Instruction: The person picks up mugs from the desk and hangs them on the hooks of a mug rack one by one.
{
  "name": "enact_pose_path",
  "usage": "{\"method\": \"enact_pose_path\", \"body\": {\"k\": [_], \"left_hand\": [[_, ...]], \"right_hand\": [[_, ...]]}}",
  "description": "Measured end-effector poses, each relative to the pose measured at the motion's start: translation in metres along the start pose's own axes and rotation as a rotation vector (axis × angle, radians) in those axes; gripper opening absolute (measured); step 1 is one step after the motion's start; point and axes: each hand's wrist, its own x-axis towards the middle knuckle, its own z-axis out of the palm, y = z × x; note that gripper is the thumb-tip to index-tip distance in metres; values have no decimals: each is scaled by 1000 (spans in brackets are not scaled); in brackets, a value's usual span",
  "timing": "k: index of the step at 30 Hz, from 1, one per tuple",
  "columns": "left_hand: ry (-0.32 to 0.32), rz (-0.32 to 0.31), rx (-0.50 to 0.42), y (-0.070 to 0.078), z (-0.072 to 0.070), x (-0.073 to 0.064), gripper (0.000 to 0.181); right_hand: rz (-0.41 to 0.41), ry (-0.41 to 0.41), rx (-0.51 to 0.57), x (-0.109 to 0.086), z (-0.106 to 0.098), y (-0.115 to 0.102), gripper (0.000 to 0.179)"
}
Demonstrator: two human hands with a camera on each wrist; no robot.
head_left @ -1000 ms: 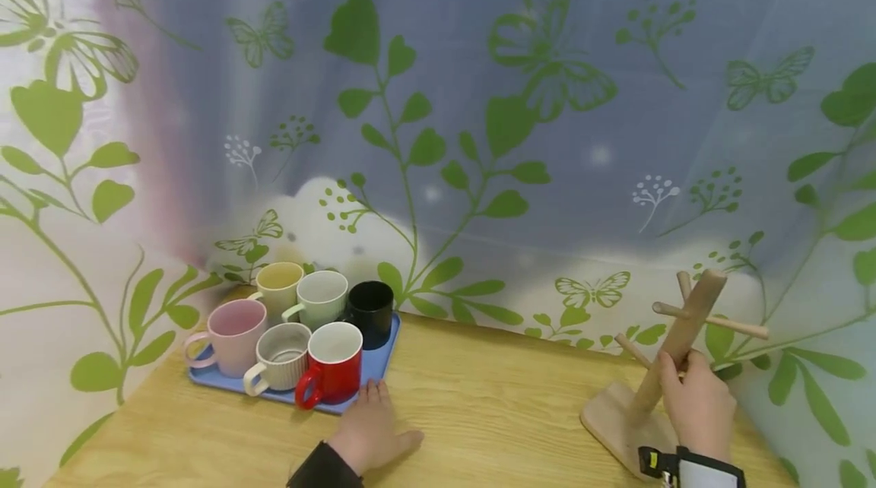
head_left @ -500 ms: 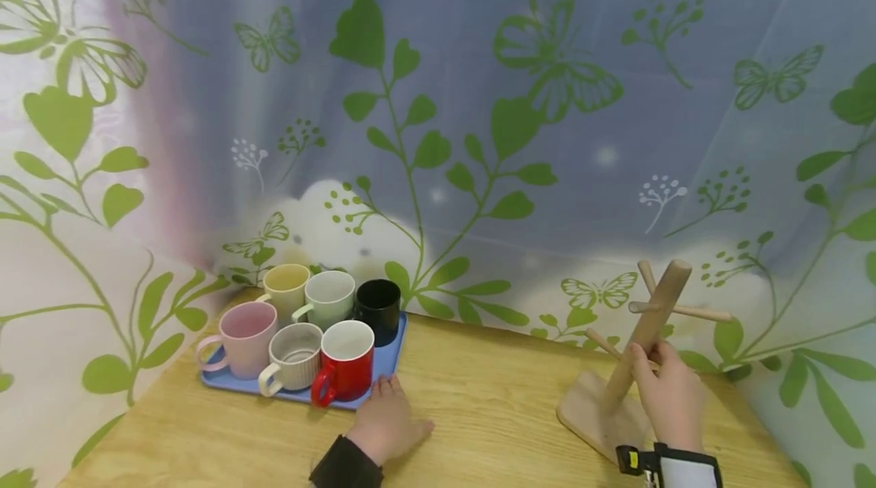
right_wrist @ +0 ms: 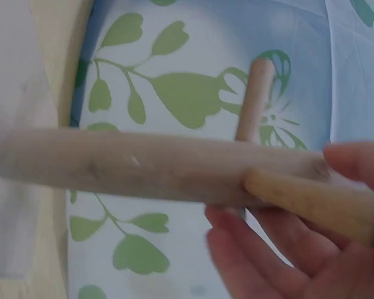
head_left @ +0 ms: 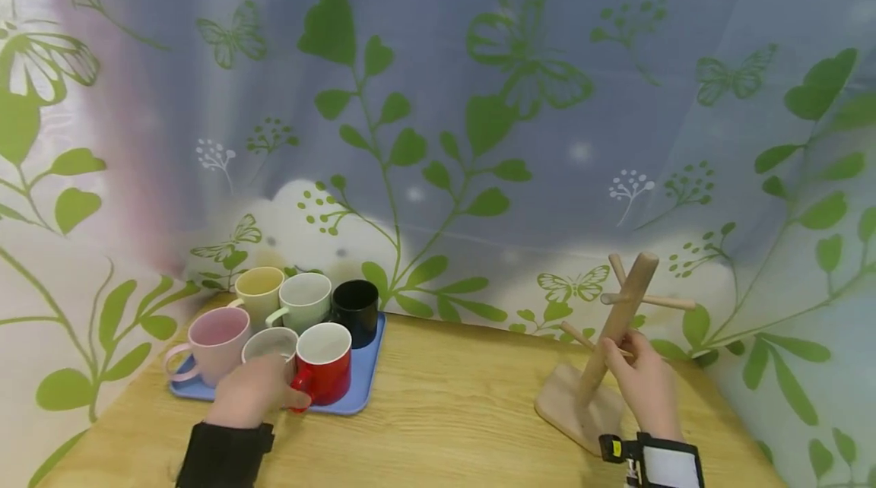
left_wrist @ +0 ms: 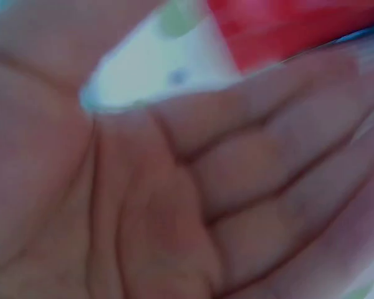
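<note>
The tray (head_left: 370,376) sits on the table (head_left: 452,404), bearing six mugs (head_left: 330,370) in two rows of three. The left hand (head_left: 255,391) is at the tray's front edge, before the front-row middle mug (head_left: 271,341). Well right of the tray stands the peg stand (head_left: 594,374), the right hand (head_left: 645,381) on its post. Behind the tray hangs the curtain (head_left: 438,131).

The right grip (head_left: 643,381) held a wooden rack (head_left: 619,313) on the counter (head_left: 445,412). The left grip (head_left: 255,389) partly hid a grey cup (head_left: 270,343) on a blue tray (head_left: 367,389), the red cup (head_left: 334,374) to its right, the pink cup (head_left: 219,347) to its left, and the yellow cup (head_left: 260,302), green cup (head_left: 306,305) and black cup (head_left: 357,315) beyond.
</note>
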Motion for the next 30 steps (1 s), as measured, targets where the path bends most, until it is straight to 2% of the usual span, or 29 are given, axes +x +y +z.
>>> {"method": "enact_pose_path", "body": {"k": [2,4,8,12,15,18,21,23,27,30], "left_hand": [[-50,23,-12,-7,8,5,27],[-52,43,-12,-10,14,9,22],[37,51,30,-7,13,12,20],[160,135,34,6,10,15,25],[204,181,57,19,8,13,25],[226,221,107,33,7,8,21],[255,321,116,49,7,2,18],[258,399,85,60,10,-3,16],[172,569,-30,84,20,-13,14],[83,680,-73,99,29,-20,14]], "right_hand": [[-14,-46,15,-1,-2,-1,63],[-26,-57,18,-3,-6,-4,62],[-50,-2,-56,-13,-23,-18,57],[-73,37,-140,-24,-38,-38,55],[-103,10,-133,-30,-41,-52,54],[-196,-79,-77,-34,-36,-64,47],[-323,-201,-5,-38,-21,-74,47],[-388,-273,20,-42,-6,-81,57],[-515,-434,56,-52,27,-93,89],[-589,-659,147,-58,46,-100,102]]}}
